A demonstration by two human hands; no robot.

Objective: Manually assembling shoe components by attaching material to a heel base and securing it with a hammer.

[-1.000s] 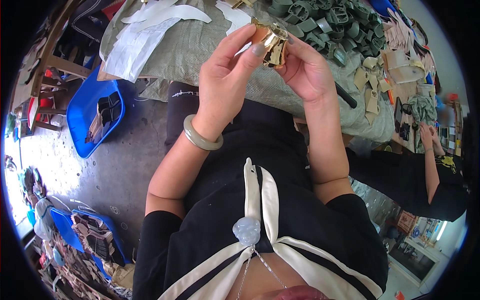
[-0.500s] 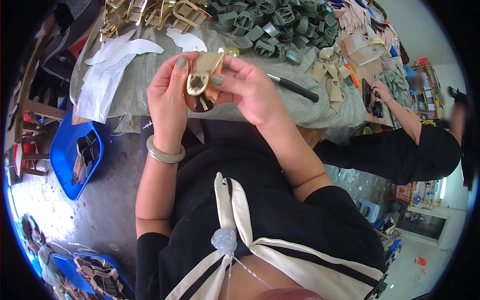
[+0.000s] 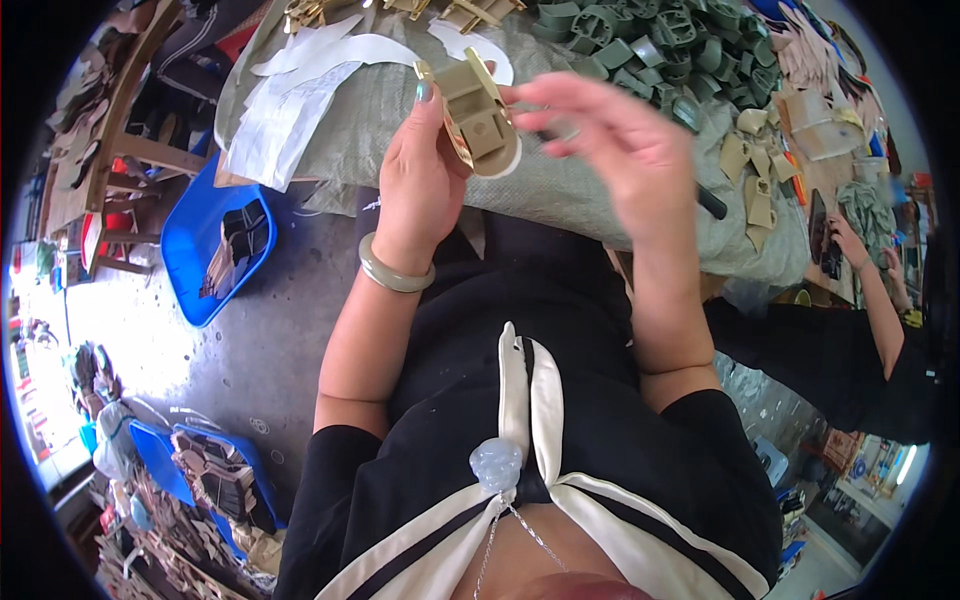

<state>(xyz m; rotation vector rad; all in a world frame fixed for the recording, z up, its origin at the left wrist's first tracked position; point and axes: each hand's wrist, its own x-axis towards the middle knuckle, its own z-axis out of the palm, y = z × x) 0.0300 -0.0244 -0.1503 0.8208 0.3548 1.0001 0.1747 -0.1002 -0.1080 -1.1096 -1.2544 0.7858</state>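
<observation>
My left hand (image 3: 420, 170) is closed around a shiny gold moulded piece (image 3: 482, 120), its thumb along the left side. The piece is tilted, and its hollow, beige inner side with small compartments faces up. Just right of it, my right hand (image 3: 620, 140) is lifted, smeared by motion, with its fingers stretched apart toward the gold rim. It appears to hold nothing; whether a fingertip touches the piece cannot be told. Behind that hand lies a tool with a black handle (image 3: 711, 203), mostly hidden.
A grey-green woven sheet (image 3: 345, 140) covers the table, bearing white paper pieces (image 3: 290, 130), dark green moulded parts (image 3: 660, 50), more gold pieces (image 3: 475, 14) and beige parts (image 3: 757, 180). A blue bin (image 3: 185, 255) stands on the floor at left. Another person's hand (image 3: 848, 240) works at right.
My right hand has let go of the gold piece and drawn off to its right. The piece has turned to show its hollow side, still in my left hand. The whole view has shifted.
</observation>
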